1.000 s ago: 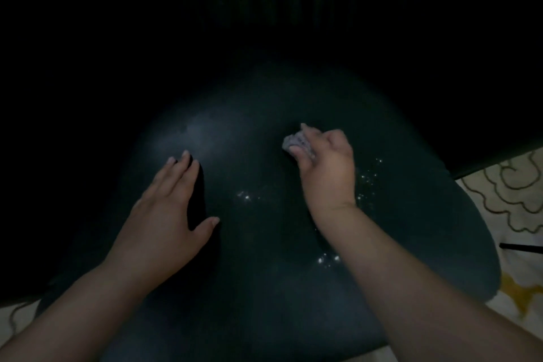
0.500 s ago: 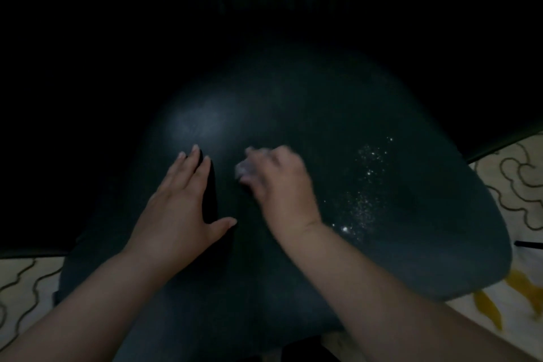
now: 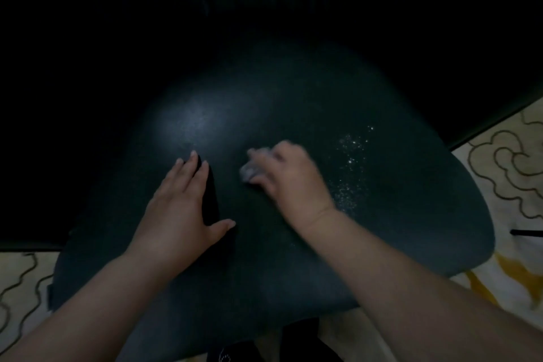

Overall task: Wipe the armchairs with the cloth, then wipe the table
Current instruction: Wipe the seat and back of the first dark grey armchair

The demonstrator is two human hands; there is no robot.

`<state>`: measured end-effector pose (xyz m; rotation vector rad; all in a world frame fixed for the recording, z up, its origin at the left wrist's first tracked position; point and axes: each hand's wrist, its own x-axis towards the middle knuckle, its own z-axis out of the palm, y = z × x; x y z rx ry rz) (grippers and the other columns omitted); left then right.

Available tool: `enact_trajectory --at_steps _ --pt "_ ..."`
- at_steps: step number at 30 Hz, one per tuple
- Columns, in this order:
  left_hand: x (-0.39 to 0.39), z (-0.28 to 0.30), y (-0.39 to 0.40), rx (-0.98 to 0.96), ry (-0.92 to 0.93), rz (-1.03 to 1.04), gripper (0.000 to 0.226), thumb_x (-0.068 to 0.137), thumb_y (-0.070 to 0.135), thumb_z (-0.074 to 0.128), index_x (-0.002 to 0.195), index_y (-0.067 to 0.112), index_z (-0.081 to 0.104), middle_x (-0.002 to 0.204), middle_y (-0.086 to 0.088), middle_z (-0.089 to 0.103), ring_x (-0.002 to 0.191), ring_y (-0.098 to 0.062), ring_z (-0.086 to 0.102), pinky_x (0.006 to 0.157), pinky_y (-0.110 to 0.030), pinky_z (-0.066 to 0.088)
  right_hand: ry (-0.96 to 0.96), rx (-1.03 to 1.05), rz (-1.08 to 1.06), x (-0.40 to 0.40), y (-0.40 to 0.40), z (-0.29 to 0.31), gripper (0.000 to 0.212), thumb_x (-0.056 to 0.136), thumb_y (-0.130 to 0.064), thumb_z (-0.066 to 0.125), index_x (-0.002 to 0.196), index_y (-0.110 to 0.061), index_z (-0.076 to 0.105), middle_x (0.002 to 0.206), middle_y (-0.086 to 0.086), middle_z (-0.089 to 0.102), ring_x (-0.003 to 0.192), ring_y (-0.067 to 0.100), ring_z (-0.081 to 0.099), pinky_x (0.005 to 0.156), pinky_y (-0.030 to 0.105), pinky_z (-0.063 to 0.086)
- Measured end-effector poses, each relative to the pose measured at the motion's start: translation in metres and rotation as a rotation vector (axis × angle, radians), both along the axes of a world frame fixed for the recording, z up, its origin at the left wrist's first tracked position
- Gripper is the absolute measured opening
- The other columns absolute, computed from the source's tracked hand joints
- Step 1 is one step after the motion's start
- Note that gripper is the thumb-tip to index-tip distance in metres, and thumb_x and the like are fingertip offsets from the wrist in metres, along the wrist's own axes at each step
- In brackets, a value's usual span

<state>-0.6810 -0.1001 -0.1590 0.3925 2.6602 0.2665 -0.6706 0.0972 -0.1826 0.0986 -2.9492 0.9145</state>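
Grey cloth (image 3: 249,171), bunched in my right hand (image 3: 289,176), has swept left across the dark seat (image 3: 293,97) toward my flat, spread left hand (image 3: 179,203); the wet sparkle (image 3: 351,161) is now behind it, unwiped.

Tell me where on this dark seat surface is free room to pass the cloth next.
Free: the far part of the dark round seat, beyond both hands. Crowded: the middle, where the flat left hand and the right hand, gripping the crumpled grey cloth, lie close together.
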Motion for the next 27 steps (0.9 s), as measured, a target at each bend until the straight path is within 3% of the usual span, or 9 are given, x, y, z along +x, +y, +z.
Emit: enact_trajectory --at_steps 2,4,9,14,16,20,23,25,27 --pt "0.001 0.0 0.004 -0.004 0.014 -0.025 0.11 0.072 0.067 0.063 0.153 0.023 0.004 0.159 0.009 -0.013 0.145 -0.011 -0.01 0.118 -0.033 0.005 0.022 0.016 -0.286 -0.004 0.042 -0.004 0.033 0.086 -0.019 0.069 0.118 -0.009 0.067 0.099 0.019 0.058 0.094 0.03 0.057 0.085 0.026 0.044" --pt "0.0 -0.001 0.01 -0.012 0.02 -0.047 0.109 0.073 0.067 0.062 0.153 0.022 0.004 0.159 0.008 -0.013 0.145 -0.012 -0.01 0.119 -0.034 0.005 -0.058 -0.018 -0.361 0.001 0.056 -0.007 0.037 0.088 -0.021 0.066 0.124 -0.012 0.062 0.106 0.018 0.055 0.1 0.031 0.054 0.088 0.034 0.045" --pt "-0.001 -0.004 0.033 0.004 0.025 -0.079 0.109 0.074 0.069 0.059 0.152 0.023 -0.001 0.158 0.008 -0.017 0.144 -0.011 -0.013 0.115 -0.032 -0.001 -0.05 0.064 0.103 0.014 0.048 0.002 0.038 0.078 -0.016 0.076 0.115 -0.009 0.068 0.091 0.016 0.059 0.083 0.033 0.057 0.072 0.036 0.051" --pt "-0.007 -0.005 0.055 0.047 0.047 -0.148 0.108 0.074 0.07 0.057 0.152 0.025 -0.003 0.157 0.012 -0.019 0.143 -0.008 -0.016 0.11 -0.03 -0.005 -0.006 -0.036 -0.477 0.001 0.114 -0.003 0.031 0.089 -0.02 0.064 0.119 -0.016 0.064 0.11 0.014 0.058 0.104 0.015 0.055 0.089 0.021 0.041" --pt "-0.012 -0.005 0.064 0.054 0.048 -0.162 0.108 0.075 0.069 0.058 0.152 0.025 -0.004 0.157 0.011 -0.019 0.143 -0.008 -0.016 0.108 -0.03 -0.006 0.04 -0.131 -0.379 0.008 0.098 -0.006 0.029 0.084 -0.007 0.069 0.113 -0.002 0.067 0.098 0.011 0.057 0.097 -0.005 0.054 0.088 0.012 0.042" --pt "-0.017 -0.008 0.082 0.071 0.042 -0.209 0.106 0.076 0.068 0.057 0.152 0.025 -0.004 0.157 0.009 -0.019 0.144 -0.011 -0.016 0.112 -0.032 -0.008 0.014 0.036 -0.053 0.014 0.1 0.002 0.033 0.08 -0.015 0.074 0.113 -0.007 0.07 0.091 0.015 0.059 0.09 0.024 0.058 0.082 0.027 0.047" --pt "-0.023 -0.01 0.09 0.082 0.059 -0.246 0.099 0.079 0.068 0.051 0.152 0.027 -0.003 0.158 0.009 -0.018 0.144 -0.012 -0.015 0.112 -0.034 -0.008 0.028 0.034 -0.371 -0.008 0.153 0.001 0.029 0.088 -0.016 0.066 0.115 -0.005 0.068 0.099 0.013 0.055 0.103 0.019 0.059 0.09 0.007 0.035" --pt "-0.028 -0.01 0.091 0.08 0.069 -0.25 0.093 0.081 0.068 0.045 0.152 0.029 -0.001 0.158 0.009 -0.016 0.144 -0.012 -0.014 0.113 -0.035 -0.007 0.024 -0.092 -0.576 -0.009 0.166 0.0 0.034 0.091 -0.015 0.063 0.122 -0.002 0.061 0.098 0.006 0.053 0.095 0.001 0.053 0.081 -0.004 0.027" --pt "-0.032 -0.011 0.09 0.063 0.064 -0.239 0.09 0.082 0.069 0.041 0.152 0.031 -0.002 0.158 0.009 -0.015 0.144 -0.012 -0.013 0.113 -0.036 -0.006 0.014 -0.1 -0.516 -0.002 0.144 -0.007 0.033 0.091 -0.016 0.061 0.122 -0.007 0.061 0.103 0.008 0.057 0.096 0.003 0.053 0.082 0.005 0.032"
